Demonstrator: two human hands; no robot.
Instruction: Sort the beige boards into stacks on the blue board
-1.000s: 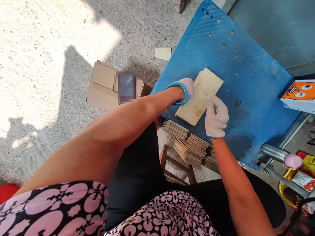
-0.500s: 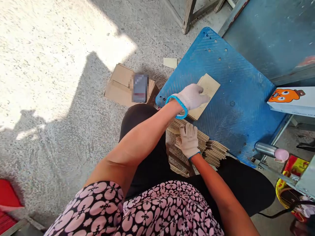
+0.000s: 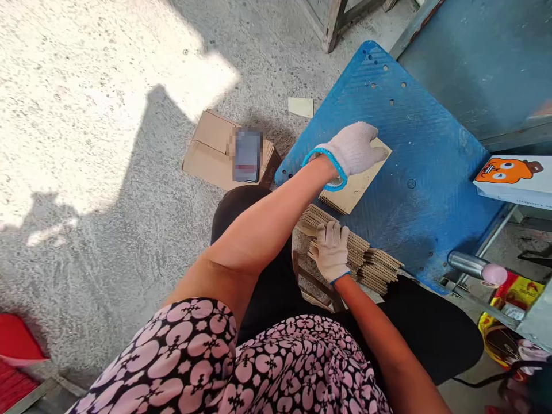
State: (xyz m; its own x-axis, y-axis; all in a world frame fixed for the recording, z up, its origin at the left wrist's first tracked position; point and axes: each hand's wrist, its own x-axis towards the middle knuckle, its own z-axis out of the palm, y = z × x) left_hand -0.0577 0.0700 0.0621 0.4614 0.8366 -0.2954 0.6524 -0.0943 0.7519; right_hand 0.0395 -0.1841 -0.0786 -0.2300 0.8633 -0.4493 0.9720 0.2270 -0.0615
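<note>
Both my hands wear white knit gloves. My left hand [image 3: 354, 150] lies palm down, fingers stretched, on a small stack of thin tan boards [image 3: 353, 190] on the blue table [image 3: 414, 149]. My right hand [image 3: 331, 250] rests lower down, fingers spread flat on top of a bigger pile of thin brown boards [image 3: 371, 261] that sits on a wooden stool below the table's near edge. Nothing is gripped in either hand.
A cardboard box [image 3: 211, 146] with a phone on it lies on the concrete floor to the left. A loose tan piece [image 3: 301, 107] lies near it. An orange cartoon box [image 3: 513, 175], a metal flask [image 3: 472, 264] and yellow packets stand at the right.
My right hand left the stack on the table and dropped onto the lower pile of boards. My left hand slid from the stack's left edge to on top of it.
</note>
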